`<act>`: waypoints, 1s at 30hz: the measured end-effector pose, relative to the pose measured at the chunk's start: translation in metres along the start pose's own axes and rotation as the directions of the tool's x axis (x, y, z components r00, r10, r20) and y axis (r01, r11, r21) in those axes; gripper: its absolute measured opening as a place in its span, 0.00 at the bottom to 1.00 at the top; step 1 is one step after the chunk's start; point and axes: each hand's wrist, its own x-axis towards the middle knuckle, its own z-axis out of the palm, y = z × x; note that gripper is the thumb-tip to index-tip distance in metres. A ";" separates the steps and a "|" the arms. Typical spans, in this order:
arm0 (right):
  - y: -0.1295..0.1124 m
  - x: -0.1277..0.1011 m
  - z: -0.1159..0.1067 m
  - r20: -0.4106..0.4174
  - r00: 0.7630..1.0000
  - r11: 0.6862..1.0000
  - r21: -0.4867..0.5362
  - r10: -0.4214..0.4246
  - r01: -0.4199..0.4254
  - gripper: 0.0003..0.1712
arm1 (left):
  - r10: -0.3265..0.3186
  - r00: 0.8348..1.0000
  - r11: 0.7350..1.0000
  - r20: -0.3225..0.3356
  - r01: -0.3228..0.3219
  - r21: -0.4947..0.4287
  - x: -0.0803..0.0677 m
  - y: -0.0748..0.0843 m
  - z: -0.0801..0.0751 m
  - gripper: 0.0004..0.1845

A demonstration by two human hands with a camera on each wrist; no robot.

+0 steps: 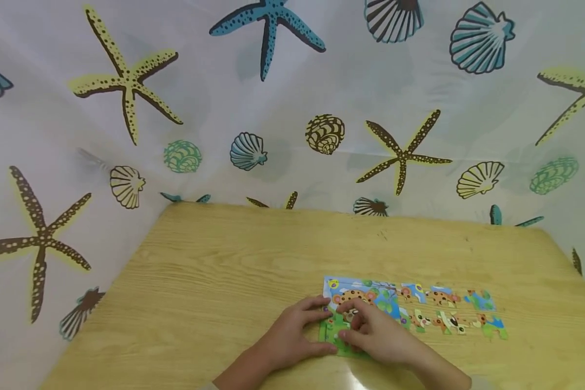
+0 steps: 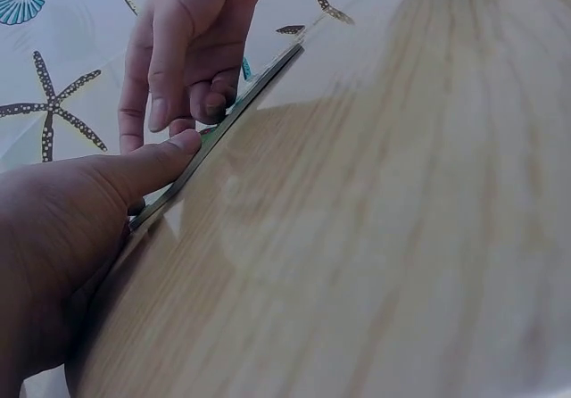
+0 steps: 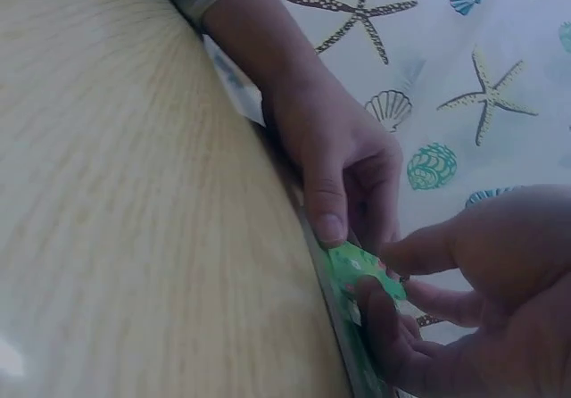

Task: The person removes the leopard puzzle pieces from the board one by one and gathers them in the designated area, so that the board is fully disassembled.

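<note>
Puzzle piece (image 3: 361, 269) pinched in right hand (image 1: 377, 333), left hand (image 1: 292, 338) pressing the puzzle board (image 1: 353, 295) – a hard push could, I judge, skid the board across the tabletop (image 1: 224, 281).

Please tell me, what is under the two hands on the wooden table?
Under the left hand and right hand lies the joined part of a puzzle on the table. The right hand pinches a green piece. The picture beneath the palms is covered.
</note>
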 end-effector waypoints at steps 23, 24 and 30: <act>0.004 -0.009 -0.017 -0.055 0.995 0.984 0.161 0.088 -0.078 0.19 | 0.045 0.999 0.998 -0.010 -0.044 0.042 -0.003 0.002 0.001 0.34; 0.006 -0.010 -0.019 -0.039 0.995 0.977 0.196 0.092 -0.082 0.19 | 0.044 0.999 0.998 -0.011 -0.043 0.044 -0.003 0.002 0.001 0.34; 0.013 -0.019 -0.026 -0.012 0.996 0.956 0.279 0.093 -0.086 0.22 | 0.046 0.999 0.997 -0.024 -0.045 0.055 -0.002 -0.001 0.000 0.34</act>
